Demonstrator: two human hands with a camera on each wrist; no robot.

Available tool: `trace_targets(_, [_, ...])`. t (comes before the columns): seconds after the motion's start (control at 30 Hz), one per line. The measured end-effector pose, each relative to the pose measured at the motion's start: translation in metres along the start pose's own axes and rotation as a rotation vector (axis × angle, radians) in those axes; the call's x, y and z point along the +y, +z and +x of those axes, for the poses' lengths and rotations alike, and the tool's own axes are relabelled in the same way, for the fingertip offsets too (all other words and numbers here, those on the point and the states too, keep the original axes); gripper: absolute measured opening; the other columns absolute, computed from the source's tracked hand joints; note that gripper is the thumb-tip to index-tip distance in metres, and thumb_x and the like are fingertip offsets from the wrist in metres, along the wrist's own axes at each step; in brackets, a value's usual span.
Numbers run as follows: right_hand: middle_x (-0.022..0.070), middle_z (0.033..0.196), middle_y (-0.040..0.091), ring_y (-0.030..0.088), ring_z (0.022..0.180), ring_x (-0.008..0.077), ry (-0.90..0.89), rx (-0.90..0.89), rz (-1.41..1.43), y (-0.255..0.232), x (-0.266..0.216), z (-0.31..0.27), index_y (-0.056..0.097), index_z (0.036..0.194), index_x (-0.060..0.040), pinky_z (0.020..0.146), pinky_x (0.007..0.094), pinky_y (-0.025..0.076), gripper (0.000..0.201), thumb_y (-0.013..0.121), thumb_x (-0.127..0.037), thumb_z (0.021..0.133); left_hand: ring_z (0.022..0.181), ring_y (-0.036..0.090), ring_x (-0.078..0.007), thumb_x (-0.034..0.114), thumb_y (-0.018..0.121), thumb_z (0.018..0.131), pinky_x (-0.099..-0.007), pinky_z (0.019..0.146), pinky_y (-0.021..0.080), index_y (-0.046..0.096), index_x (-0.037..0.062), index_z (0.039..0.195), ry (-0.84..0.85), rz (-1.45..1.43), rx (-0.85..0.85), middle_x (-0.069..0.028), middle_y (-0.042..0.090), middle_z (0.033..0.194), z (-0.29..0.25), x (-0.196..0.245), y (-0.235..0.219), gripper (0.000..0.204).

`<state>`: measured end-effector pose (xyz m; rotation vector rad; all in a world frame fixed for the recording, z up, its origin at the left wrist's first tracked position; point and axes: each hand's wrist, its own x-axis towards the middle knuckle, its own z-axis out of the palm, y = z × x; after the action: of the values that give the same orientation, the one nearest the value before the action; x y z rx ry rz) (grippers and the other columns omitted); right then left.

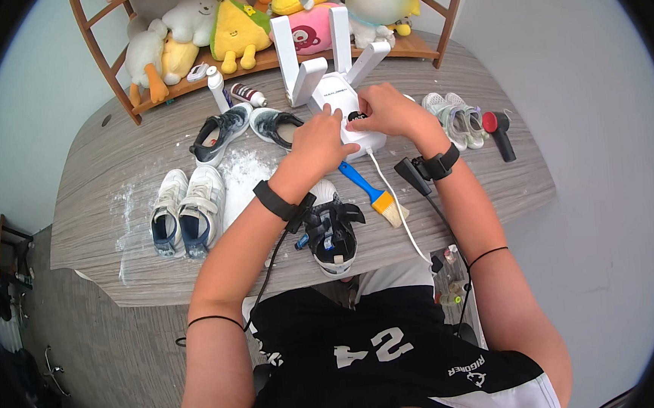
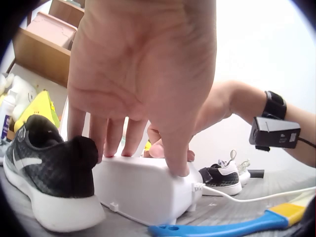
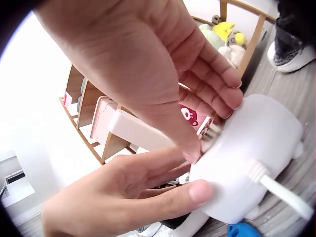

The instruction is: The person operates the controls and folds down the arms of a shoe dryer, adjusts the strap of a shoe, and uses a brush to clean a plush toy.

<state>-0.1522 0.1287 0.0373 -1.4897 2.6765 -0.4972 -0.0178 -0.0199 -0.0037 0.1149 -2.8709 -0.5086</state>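
Note:
A white device [image 1: 334,90] with several upright white arms stands at the table's back middle, a white cable at its near end. My left hand [image 1: 321,145] lies over the left side of its base, fingers spread and fairly straight; in the left wrist view this hand [image 2: 143,74] has its thumb against the white housing [image 2: 143,190]. From the right, my right hand [image 1: 390,112] holds thumb and fingers around a small dark round part [image 1: 356,116] on top of the base. The right wrist view shows the right hand [image 3: 163,74] partly hiding that part.
Near the device lie a blue-handled brush [image 1: 367,182] and a black shoe [image 1: 331,230]. White shoes [image 1: 191,210] and dark shoes [image 1: 220,134] stand left, amid white powder. At right are light shoes [image 1: 455,119] and a black-and-red object [image 1: 500,135]. Plush toys [image 1: 239,32] fill the rear shelf.

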Motion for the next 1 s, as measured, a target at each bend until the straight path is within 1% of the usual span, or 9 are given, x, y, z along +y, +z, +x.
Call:
trace_targets(0.13, [0.0206, 0.084, 0.072, 0.069, 0.081, 0.039, -0.024, -0.065, -0.087, -0.002, -0.006, 0.004, 0.066, 0.092, 0.0023, 0.072, 0.048, 0.053, 0.038, 0.089, -0.026, 0.082, 0.121, 0.07, -0.04, 0.044, 0.088, 0.083, -0.0478, 0.1, 0.059, 0.063, 0.0007, 0.144, -0.012, 0.055, -0.107, -0.0293, 0.059, 0.149, 0.01, 0.0, -0.005, 0.079])
trace_targets(0.23, [0.019, 0.085, 0.07, 0.069, 0.085, 0.0384, -0.15, -0.069, -0.036, -0.004, 0.001, 0.004, 0.064, 0.098, 0.0007, 0.075, 0.0475, 0.052, 0.035, 0.087, -0.021, 0.083, 0.117, 0.071, -0.0387, 0.045, 0.088, 0.081, -0.0474, 0.098, 0.06, 0.064, 0.0004, 0.142, -0.016, 0.102, -0.076, -0.0282, 0.06, 0.147, 0.013, -0.001, 0.006, 0.08])
trace_targets(0.37, [0.0182, 0.086, 0.07, 0.068, 0.085, 0.0392, -0.13, -0.151, 0.001, -0.015, -0.004, 0.006, 0.063, 0.103, 0.0006, 0.076, 0.0466, 0.052, 0.036, 0.087, -0.017, 0.082, 0.113, 0.072, -0.0392, 0.037, 0.089, 0.081, -0.0482, 0.093, 0.06, 0.065, -0.001, 0.137, -0.038, 0.068, -0.058, -0.0284, 0.062, 0.143, 0.009, 0.005, 0.007, 0.072])
trace_targets(0.4, [0.026, 0.104, 0.074, 0.072, 0.098, 0.0456, -0.081, -0.21, 0.003, -0.019, -0.007, 0.007, 0.07, 0.104, 0.0018, 0.086, 0.0499, 0.057, 0.038, 0.088, -0.024, 0.082, 0.112, 0.072, -0.0397, 0.034, 0.09, 0.08, -0.0485, 0.091, 0.06, 0.066, -0.0014, 0.134, -0.019, 0.06, -0.018, -0.0284, 0.063, 0.142, 0.006, 0.006, 0.006, 0.069])
trace_targets(0.57, [0.0294, 0.099, 0.074, 0.074, 0.099, 0.0434, 0.091, -0.048, -0.127, 0.007, -0.014, 0.003, 0.076, 0.1, 0.0078, 0.089, 0.0496, 0.06, 0.046, 0.082, -0.036, 0.088, 0.113, 0.073, -0.0384, 0.033, 0.091, 0.079, -0.0468, 0.093, 0.06, 0.066, 0.0008, 0.139, -0.002, 0.025, -0.009, -0.0282, 0.065, 0.141, 0.004, 0.005, -0.001, 0.073])
trace_targets(0.63, [0.0316, 0.088, 0.073, 0.073, 0.086, 0.0456, 0.007, 0.061, -0.124, 0.008, -0.009, -0.004, 0.074, 0.086, 0.0101, 0.08, 0.0502, 0.059, 0.051, 0.08, -0.041, 0.088, 0.11, 0.074, -0.0384, 0.033, 0.092, 0.077, -0.0459, 0.093, 0.06, 0.067, 0.0032, 0.139, -0.006, 0.029, 0.01, -0.0276, 0.066, 0.139, 0.003, 0.005, -0.003, 0.074])
trace_targets(0.7, [0.0296, 0.089, 0.073, 0.073, 0.089, 0.0453, 0.059, -0.025, -0.101, -0.001, -0.006, -0.002, 0.073, 0.091, 0.0088, 0.083, 0.0508, 0.058, 0.045, 0.082, -0.035, 0.087, 0.106, 0.075, -0.0387, 0.035, 0.092, 0.076, -0.0454, 0.092, 0.06, 0.069, 0.0045, 0.138, 0.003, 0.017, 0.025, -0.0272, 0.067, 0.137, 0.005, 0.003, 0.0, 0.073])
trace_targets(0.87, [0.0261, 0.095, 0.074, 0.072, 0.095, 0.0445, -0.199, 0.002, -0.008, -0.001, 0.006, -0.005, 0.069, 0.1, 0.0049, 0.086, 0.0484, 0.056, 0.033, 0.085, -0.02, 0.084, 0.103, 0.075, -0.0396, 0.035, 0.093, 0.075, -0.0459, 0.091, 0.06, 0.07, 0.0046, 0.138, 0.019, 0.047, 0.048, -0.0262, 0.067, 0.138, 0.001, 0.004, -0.002, 0.074])
trace_targets(1.0, [0.0253, 0.093, 0.074, 0.073, 0.094, 0.0438, -0.089, -0.035, -0.005, 0.005, 0.0, -0.006, 0.07, 0.098, 0.005, 0.084, 0.0492, 0.057, 0.036, 0.085, -0.025, 0.085, 0.102, 0.075, -0.0406, 0.037, 0.092, 0.076, -0.0468, 0.091, 0.06, 0.07, 0.0056, 0.138, 0.031, 0.06, 0.058, -0.0248, 0.069, 0.135, 0.0, 0.003, -0.002, 0.073])
